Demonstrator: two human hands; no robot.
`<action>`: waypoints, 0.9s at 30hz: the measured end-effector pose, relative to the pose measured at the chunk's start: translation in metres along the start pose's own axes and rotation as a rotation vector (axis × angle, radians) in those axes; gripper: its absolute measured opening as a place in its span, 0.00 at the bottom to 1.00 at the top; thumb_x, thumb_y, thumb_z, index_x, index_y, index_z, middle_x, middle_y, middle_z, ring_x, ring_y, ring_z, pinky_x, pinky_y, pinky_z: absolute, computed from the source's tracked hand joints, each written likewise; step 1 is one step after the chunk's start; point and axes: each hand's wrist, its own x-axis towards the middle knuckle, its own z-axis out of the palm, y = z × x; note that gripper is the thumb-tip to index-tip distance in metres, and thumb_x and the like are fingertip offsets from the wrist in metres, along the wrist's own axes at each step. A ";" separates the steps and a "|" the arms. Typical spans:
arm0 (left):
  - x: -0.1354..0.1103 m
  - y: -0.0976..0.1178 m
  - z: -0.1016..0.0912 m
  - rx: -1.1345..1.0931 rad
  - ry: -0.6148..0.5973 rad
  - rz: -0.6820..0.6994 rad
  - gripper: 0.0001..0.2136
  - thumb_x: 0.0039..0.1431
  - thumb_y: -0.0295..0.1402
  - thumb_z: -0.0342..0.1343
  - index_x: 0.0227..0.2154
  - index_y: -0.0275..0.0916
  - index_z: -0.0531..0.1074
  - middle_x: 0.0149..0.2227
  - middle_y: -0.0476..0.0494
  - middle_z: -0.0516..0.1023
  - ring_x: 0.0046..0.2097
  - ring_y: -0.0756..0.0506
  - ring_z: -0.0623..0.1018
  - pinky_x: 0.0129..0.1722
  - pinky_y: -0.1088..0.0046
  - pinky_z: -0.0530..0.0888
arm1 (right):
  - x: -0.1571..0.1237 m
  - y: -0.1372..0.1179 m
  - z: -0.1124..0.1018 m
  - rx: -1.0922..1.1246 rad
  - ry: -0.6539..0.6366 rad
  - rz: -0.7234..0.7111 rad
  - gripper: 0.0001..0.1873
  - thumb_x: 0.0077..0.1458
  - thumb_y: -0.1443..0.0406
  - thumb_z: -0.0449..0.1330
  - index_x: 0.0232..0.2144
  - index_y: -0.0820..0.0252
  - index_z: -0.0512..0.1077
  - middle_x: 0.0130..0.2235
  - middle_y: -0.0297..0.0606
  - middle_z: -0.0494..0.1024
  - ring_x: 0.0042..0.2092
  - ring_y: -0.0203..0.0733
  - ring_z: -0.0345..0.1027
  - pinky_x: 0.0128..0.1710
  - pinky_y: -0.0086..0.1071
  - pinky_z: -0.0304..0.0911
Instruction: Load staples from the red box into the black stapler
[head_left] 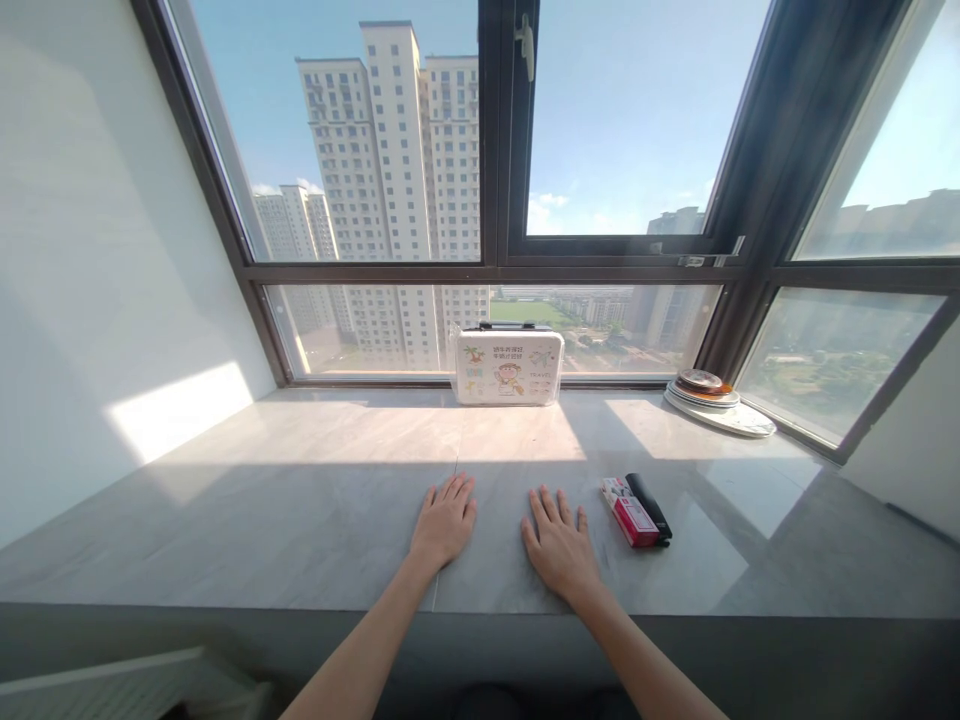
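My left hand [444, 520] lies flat on the grey marble sill [285, 530], its fingers stretched toward the window. To its right, my right hand [557, 540] also rests palm down with the fingers spread. Neither holds anything. Just right of my right hand lies a small red and white box [630, 512], and a black stapler-like object [649, 508] sits against its right side. Farther back, a white case [510, 368] with cartoon prints and a dark handle stands upright by the window, wrapped in clear plastic.
A stack of plates [705, 392] sits on a pale oval board [742, 420] in the back right corner. Dark window frames [491, 272] border the sill behind. A white wall [90, 300] rises at left. Below the front edge, a white slatted object [135, 685] shows at lower left.
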 end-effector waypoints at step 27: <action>-0.032 0.031 0.004 0.024 0.060 -0.074 0.27 0.70 0.44 0.34 0.69 0.46 0.53 0.72 0.45 0.50 0.72 0.37 0.48 0.69 0.48 0.45 | -0.011 -0.003 0.003 0.000 0.042 -0.005 0.34 0.67 0.50 0.41 0.71 0.53 0.51 0.72 0.41 0.46 0.72 0.56 0.32 0.67 0.56 0.27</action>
